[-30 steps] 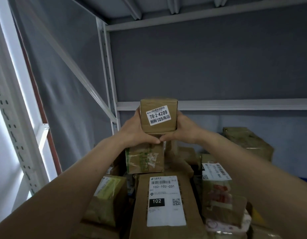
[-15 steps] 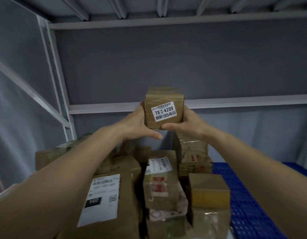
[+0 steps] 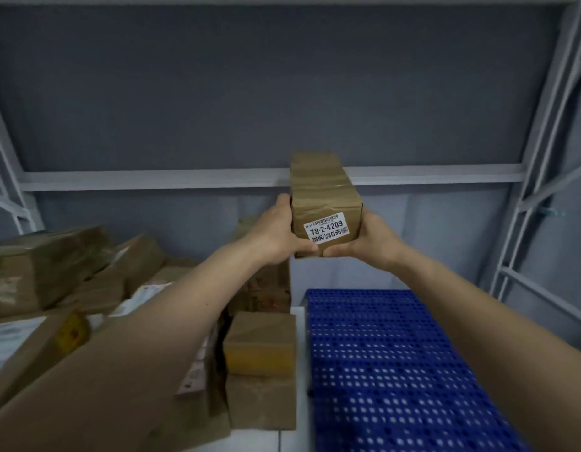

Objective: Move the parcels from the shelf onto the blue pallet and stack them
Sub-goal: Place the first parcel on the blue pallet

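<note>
Several parcels [image 3: 87,275] crowd the shelf's left end. Left hand [image 3: 276,233] and right hand [image 3: 367,238] press opposite sides of labelled parcel [image 3: 325,207], thumbs beneath for support, raised over the bare blue pallet [image 3: 397,370]'s far left corner.

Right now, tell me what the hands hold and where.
A taped cardboard parcel, labelled 78-2-4209: left hand on its left side, right hand on its right, thumbs underneath.
</note>
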{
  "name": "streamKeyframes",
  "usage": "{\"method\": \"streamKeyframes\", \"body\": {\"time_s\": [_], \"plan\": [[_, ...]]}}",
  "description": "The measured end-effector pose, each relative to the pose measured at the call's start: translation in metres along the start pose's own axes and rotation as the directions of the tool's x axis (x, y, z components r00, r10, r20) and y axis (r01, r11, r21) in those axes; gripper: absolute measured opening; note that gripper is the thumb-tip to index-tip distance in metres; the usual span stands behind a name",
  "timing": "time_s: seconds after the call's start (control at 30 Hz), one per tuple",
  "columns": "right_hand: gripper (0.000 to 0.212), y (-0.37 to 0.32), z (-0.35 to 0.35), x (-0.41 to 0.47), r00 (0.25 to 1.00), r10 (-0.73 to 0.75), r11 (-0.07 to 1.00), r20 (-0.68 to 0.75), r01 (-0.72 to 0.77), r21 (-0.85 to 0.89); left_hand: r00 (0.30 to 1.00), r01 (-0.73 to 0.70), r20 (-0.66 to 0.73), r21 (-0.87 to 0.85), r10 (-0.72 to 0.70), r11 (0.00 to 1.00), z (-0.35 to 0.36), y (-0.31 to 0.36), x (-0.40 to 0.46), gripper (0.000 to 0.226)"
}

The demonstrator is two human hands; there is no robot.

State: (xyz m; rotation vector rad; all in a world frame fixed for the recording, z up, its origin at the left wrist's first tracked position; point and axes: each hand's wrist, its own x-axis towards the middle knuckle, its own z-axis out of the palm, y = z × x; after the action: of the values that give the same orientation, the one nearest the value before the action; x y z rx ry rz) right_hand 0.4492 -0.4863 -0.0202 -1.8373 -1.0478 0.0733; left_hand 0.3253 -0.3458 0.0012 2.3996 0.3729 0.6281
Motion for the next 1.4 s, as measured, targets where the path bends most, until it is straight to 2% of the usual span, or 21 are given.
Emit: {"method": "streamKeyframes", "body": {"time_s": [0.23, 0.4, 0.53, 0.7, 0.97, 1.03, 1.13, 1.2, 1.3, 1.4], "plan": [[0.081, 0.105, -0.051, -0.03, 0.987, 0.151, 0.988, 0.059, -0.152, 0.025, 0.989, 0.137, 0.07, -0.074, -0.132, 0.988, 0.128, 0.018, 0.01, 0.07], [0.085, 0.179, -0.049, -0.063, 0.962, 0.259, 0.963, 0.09, -0.264, 0.048, 0.965, 0.237, 0.133, -0.091, -0.224, 0.967, 0.207, 0.006, -0.001, 0.07], [0.096, 0.228, -0.04, -0.091, 0.932, 0.349, 0.933, 0.093, -0.355, 0.054, 0.949, 0.281, 0.175, -0.086, -0.263, 0.956, 0.257, -0.009, -0.012, 0.074], [0.096, 0.27, -0.034, -0.123, 0.894, 0.436, 0.893, 0.101, -0.444, 0.071, 0.921, 0.324, 0.266, -0.125, -0.283, 0.938, 0.307, -0.024, -0.026, 0.08], [0.099, 0.302, -0.028, -0.143, 0.825, 0.554, 0.832, 0.11, -0.554, -0.034, 0.838, 0.4, 0.45, -0.124, -0.308, 0.908, 0.344, -0.05, -0.03, 0.081], [0.102, 0.305, -0.027, -0.143, 0.802, 0.584, 0.812, 0.123, -0.576, -0.1, 0.809, 0.385, 0.512, -0.089, -0.29, 0.919, 0.346, -0.059, -0.025, 0.093], [0.124, 0.305, -0.029, -0.14, 0.781, 0.606, 0.794, 0.147, -0.587, -0.156, 0.745, 0.384, 0.599, -0.027, -0.293, 0.923, 0.347, -0.069, -0.019, 0.127], [0.131, 0.303, -0.034, -0.138, 0.788, 0.596, 0.8, 0.152, -0.569, -0.189, 0.709, 0.389, 0.641, -0.009, -0.293, 0.921, 0.346, -0.072, -0.014, 0.136], [0.12, 0.3, -0.039, -0.131, 0.809, 0.548, 0.829, 0.215, -0.491, -0.266, 0.689, 0.394, 0.665, -0.008, -0.29, 0.919, 0.349, -0.07, -0.008, 0.134], [0.102, 0.304, -0.042, -0.121, 0.801, 0.544, 0.816, 0.248, -0.437, -0.378, 0.696, 0.398, 0.661, -0.028, -0.281, 0.917, 0.358, -0.061, 0.0, 0.121]]}}
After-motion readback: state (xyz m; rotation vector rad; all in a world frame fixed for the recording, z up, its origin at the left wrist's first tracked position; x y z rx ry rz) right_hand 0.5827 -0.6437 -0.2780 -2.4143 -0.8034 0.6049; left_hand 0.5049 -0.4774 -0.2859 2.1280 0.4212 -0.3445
